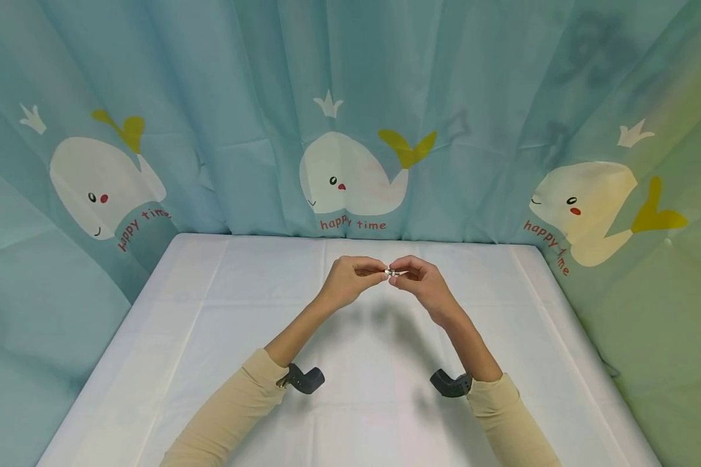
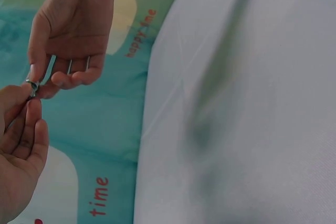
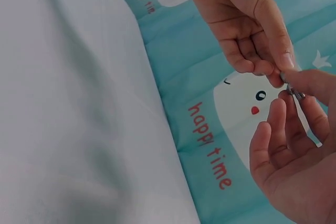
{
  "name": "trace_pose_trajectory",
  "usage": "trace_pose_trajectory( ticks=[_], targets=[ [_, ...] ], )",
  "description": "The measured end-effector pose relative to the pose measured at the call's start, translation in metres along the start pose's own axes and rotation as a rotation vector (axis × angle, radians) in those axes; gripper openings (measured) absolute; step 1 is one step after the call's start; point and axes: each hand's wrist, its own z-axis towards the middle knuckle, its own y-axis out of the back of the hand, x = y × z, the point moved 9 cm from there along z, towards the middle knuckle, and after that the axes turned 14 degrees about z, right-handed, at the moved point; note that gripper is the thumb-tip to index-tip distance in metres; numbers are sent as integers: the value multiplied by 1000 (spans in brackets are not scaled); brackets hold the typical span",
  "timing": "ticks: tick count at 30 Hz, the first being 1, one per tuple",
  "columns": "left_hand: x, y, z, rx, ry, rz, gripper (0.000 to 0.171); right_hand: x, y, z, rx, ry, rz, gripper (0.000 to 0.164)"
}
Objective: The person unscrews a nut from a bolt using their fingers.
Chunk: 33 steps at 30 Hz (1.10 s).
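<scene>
Both hands meet above the white table and pinch a small silvery metal piece (image 1: 392, 272) between their fingertips. My left hand (image 1: 347, 283) grips its left end with thumb and forefinger, and my right hand (image 1: 424, 285) holds the other end the same way. In the left wrist view a curved, shiny part of the metal piece (image 2: 33, 85) shows between the fingertips. The right wrist view shows a narrow stem on the metal piece (image 3: 299, 95) beside the right thumb. Fingertips hide much of it, and I cannot tell its exact kind.
A white cloth covers the table (image 1: 257, 311), with shadows of the arms on it. Blue-green curtains (image 1: 245, 175) printed with whales enclose its back and sides. Dark bands with curved mounts sit on the left wrist (image 1: 306, 380) and right wrist (image 1: 450, 384).
</scene>
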Motion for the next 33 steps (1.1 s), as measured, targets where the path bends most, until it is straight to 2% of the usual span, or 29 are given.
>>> trace_pose_trajectory(
  ticks=[5,13,27,33],
  targets=[
    [-1,0,1,-2,-6,-6,15,-2,0,0,0,-31,4,33],
    [-4,1,0,6,-15,-17,14,-8,5,1,-46,-99,-5,34],
    [-2,1,-1,6,-8,-26,14,-4,3,1,-37,-56,12,25],
    [1,2,-1,0,3,-23,15,-2,1,1,-16,-25,11,27]
  ],
)
